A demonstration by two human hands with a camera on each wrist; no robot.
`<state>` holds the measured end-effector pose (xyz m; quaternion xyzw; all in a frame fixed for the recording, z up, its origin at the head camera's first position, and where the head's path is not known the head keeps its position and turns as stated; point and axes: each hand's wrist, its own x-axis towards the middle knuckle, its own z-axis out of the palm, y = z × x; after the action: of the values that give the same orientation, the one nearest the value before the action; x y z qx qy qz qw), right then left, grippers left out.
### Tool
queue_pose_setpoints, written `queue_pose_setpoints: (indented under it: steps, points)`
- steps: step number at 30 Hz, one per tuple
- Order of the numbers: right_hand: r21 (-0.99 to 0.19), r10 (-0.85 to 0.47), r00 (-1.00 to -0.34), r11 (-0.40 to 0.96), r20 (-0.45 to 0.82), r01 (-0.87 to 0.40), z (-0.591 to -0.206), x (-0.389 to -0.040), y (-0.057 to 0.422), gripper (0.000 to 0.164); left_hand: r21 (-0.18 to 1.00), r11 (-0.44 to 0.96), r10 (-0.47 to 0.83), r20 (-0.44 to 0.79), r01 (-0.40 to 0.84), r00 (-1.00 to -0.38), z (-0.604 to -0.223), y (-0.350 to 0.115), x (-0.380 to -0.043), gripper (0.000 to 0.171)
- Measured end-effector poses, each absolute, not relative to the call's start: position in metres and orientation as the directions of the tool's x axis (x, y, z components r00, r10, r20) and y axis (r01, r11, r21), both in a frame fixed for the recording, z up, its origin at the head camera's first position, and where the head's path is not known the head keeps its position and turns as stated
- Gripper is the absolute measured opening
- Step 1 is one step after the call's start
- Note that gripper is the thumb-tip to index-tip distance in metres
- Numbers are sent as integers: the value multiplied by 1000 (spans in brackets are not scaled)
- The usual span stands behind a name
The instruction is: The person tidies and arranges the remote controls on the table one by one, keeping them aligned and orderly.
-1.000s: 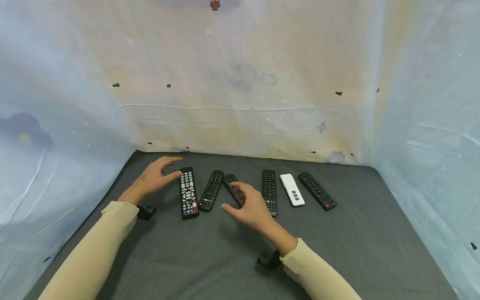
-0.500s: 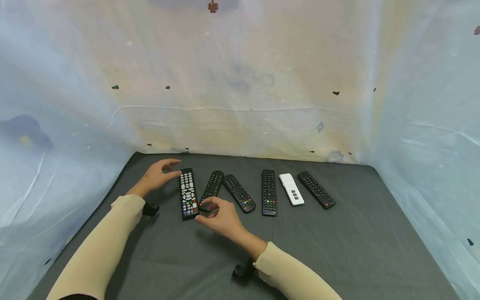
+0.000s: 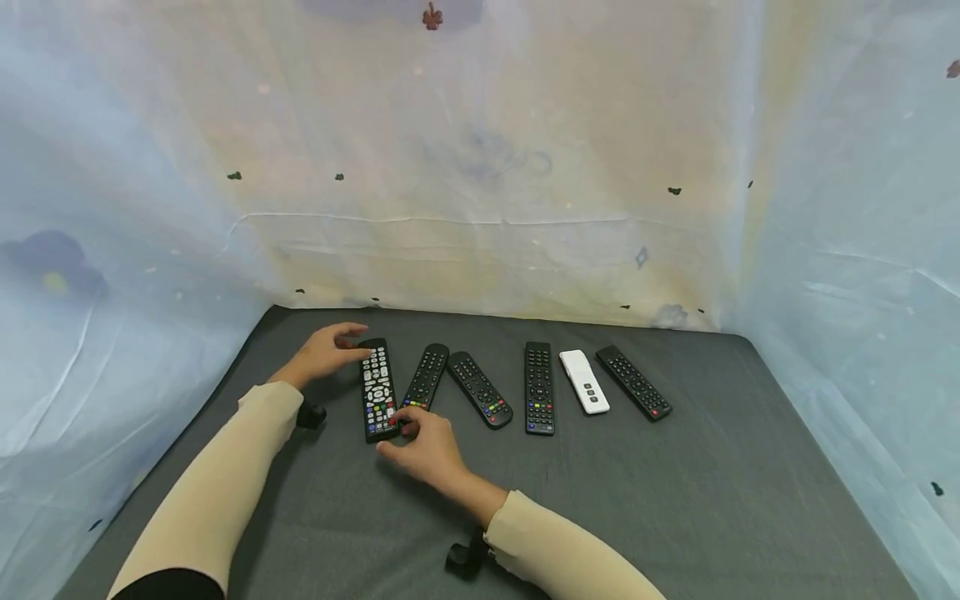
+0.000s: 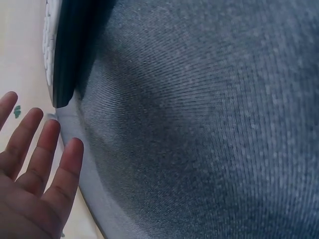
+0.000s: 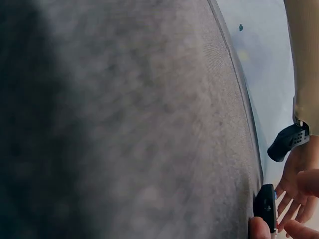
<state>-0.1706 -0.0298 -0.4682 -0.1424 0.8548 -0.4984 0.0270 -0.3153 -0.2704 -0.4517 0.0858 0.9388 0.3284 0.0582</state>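
A black remote control with large pale buttons lies face up, leftmost of a row on the grey cloth. At its far left corner my left hand hovers with fingers extended, thumb tip over the top edge; contact is unclear. The left wrist view shows those fingers spread apart below the remote's dark side. My right hand is at the near end, index finger by the lower right corner and thumb just in front. It partly covers a second black remote. In the right wrist view, fingertips surround the remote's end.
To the right lie a slanted black remote, an upright black one, a white remote and another slanted black one. A patterned pale curtain stands behind the grey table surface.
My right hand has moved left, from over the third remote to the near end of the leftmost one. My left hand has shifted slightly right, its thumb now over that remote's far end.
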Motion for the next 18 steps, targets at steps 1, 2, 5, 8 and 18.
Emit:
queue_pose_setpoints:
  steps: [1,2,5,8,18]
  points:
    - [-855,-268,-958,468,104,-224,-469,-172,-31,37,625,772,196,-60,117,-979,-453,-270,-317,67]
    - [-850,-266,-958,475,110,-230,-470,-173,-32,37,621,776,195,-67,112,-978,-454,-270,-318,67]
    - [-841,-263,-957,483,125,-243,-472,-176,-34,36,618,778,205,-82,112,-975,-456,-269,-319,68]
    - [-828,-268,-952,493,145,-265,-473,-179,-35,35,615,779,222,-87,123,-971,-458,-268,-319,69]
    - [-810,-303,-936,496,177,-314,-472,-186,-36,33,629,767,236,-95,126,-967,-459,-264,-317,66]
